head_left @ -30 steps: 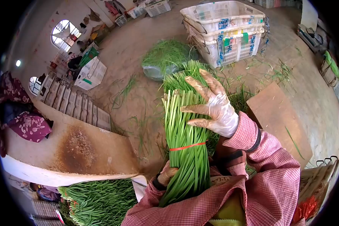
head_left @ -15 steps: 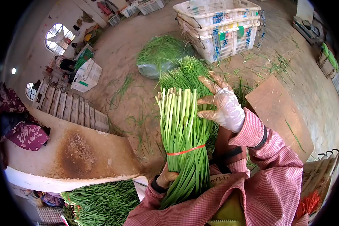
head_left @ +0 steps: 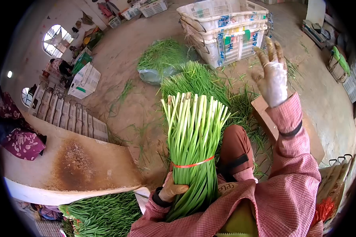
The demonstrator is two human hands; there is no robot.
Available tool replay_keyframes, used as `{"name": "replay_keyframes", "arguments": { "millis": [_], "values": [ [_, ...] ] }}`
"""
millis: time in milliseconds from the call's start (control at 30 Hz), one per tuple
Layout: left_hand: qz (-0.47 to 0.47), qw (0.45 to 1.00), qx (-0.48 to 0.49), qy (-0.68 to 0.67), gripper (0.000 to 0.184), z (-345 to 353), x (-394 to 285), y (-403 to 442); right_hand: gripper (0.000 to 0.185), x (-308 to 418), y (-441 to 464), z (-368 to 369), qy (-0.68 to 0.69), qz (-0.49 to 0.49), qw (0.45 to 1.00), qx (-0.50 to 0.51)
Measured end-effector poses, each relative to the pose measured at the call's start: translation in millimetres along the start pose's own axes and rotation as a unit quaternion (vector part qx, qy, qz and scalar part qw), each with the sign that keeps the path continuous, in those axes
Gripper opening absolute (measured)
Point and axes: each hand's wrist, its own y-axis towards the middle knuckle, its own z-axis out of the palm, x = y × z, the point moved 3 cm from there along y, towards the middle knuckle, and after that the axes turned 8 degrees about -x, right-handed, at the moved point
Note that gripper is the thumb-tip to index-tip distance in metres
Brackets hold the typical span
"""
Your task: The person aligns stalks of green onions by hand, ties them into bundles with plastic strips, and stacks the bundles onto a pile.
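Note:
In the head view, a thick bundle of garlic chives (head_left: 192,136) stands in front of me, pale cut ends up and green leaves down toward my lap. A red band (head_left: 194,163) circles it below the middle. My left hand (head_left: 173,190), in a stained glove, grips its lower left side under the band; some fingers are hidden behind the leaves. Up to the right of the bundle, my right hand (head_left: 273,77) is in the air with fingers spread, touching nothing. Its thin glove is stained at the fingertips. Loose chives (head_left: 197,81) lie just beyond the bundle.
Stacked white crates (head_left: 225,33) stand ahead, beside a plastic bag of green trimmings (head_left: 160,75). A brown board (head_left: 310,138) lies at right. Piled chives (head_left: 101,215) are at lower left, below a stained ledge (head_left: 118,166). People (head_left: 61,66) are at far left.
My right hand has left the bundle's upper right side and moved up and to the right. The pale ends fan out wider on the right. My left hand keeps its grip.

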Motion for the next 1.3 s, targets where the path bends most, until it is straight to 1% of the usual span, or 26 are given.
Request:
{"name": "replay_keyframes", "arguments": {
  "millis": [33,67,133,233,300,333,367,400,433,467,500,533,567,600,667,700,733,800,833,900,1000,1067,1133,1233,1267,1300],
  "values": [
    [-0.039,0.999,0.014,-0.006,0.076,-1,-1,-1,0.044,34,-13,-23,0.132,-0.066,0.989,-0.001],
    [-0.042,0.999,0.011,-0.007,0.076,0,-2,0,0.055,65,-24,-43,0.233,-0.14,0.958,0.089],
    [-0.026,0.999,0.018,-0.003,0.077,7,-8,4,0.033,91,-44,-40,0.313,-0.208,0.912,0.161],
    [0.005,1.0,0.022,0.004,0.08,17,-17,5,0.011,101,-44,-28,0.289,-0.235,0.925,0.072],
    [-0.025,0.999,0.023,0.014,0.084,8,-14,-2,0.011,69,-12,-10,0.213,-0.142,0.962,-0.097],
    [-0.027,0.999,0.022,0.013,0.084,4,-15,-6,0.015,34,5,5,0.119,-0.031,0.984,-0.131],
    [-0.018,0.999,0.014,0.026,0.085,0,-18,-8,0.025,-13,14,18,0.091,0.04,0.993,-0.057],
    [-0.004,0.999,0.006,0.04,0.086,-4,-24,-8,0.045,-21,8,23,-0.077,0.081,0.994,-0.021],
    [0.024,0.999,0.007,0.044,0.088,-7,-39,-6,0.067,-20,-10,30,-0.022,0.075,0.997,-0.002],
    [0.022,0.998,-0.001,0.056,0.09,-8,-57,-5,0.082,1,-35,37,0.267,0.158,0.947,0.089],
    [0.054,0.996,-0.001,0.068,0.091,-8,-77,0,0.09,23,-76,56,0.545,0.259,0.78,0.162],
    [0.047,0.994,0.001,0.102,0.09,-13,-94,4,0.088,49,-100,70,0.705,0.319,0.57,0.275],
    [0.083,0.984,0.007,0.16,0.09,-16,-110,10,0.086,74,-126,80,0.759,0.41,0.341,0.374],
    [0.081,0.983,0.001,0.167,0.09,-22,-120,13,0.082,112,-135,83,0.815,0.434,0.107,0.37],
    [0.114,0.914,-0.041,0.387,0.095,-34,-129,19,0.077,148,-147,96,0.829,0.502,-0.053,0.241],
    [0.15,0.842,-0.065,0.514,0.104,-38,-127,21,0.073,157,-146,95,0.787,0.591,0.008,0.178],
    [0.142,0.843,-0.059,0.515,0.104,-40,-118,24,0.07,160,-159,105,0.778,0.602,0.091,0.157],
    [0.053,0.682,-0.16,0.711,0.111,-50,-88,24,0.067,145,-187,116,0.724,0.629,0.237,0.153],
    [0.05,0.644,-0.169,0.745,0.118,-55,-66,27,0.067,132,-188,117,0.72,0.635,0.238,0.148],
    [0.065,0.638,-0.188,0.744,0.119,-65,-17,34,0.061,105,-189,121,0.69,0.702,0.036,0.173],
    [0.038,0.62,-0.254,0.742,0.12,-58,32,40,0.055,31,-161,124,0.658,0.66,0.358,0.05],
    [0.058,0.55,-0.351,0.756,0.118,-48,37,36,0.032,28,-139,93,0.574,0.452,0.67,0.127],
    [0.05,0.569,-0.368,0.734,0.116,-45,43,36,0.017,44,-154,87,0.407,0.225,0.868,0.172],
    [0.101,0.532,-0.378,0.751,0.112,-43,38,37,0.024,82,-175,89,0.353,0.282,0.823,0.345],
    [0.11,0.543,-0.381,0.74,0.11,-44,37,37,0.025,90,-175,88,0.162,0.08,0.908,0.377],
    [0.117,0.553,-0.384,0.73,0.109,-45,36,36,0.029,87,-176,94,0.168,0.08,0.907,0.377]
  ]
}}
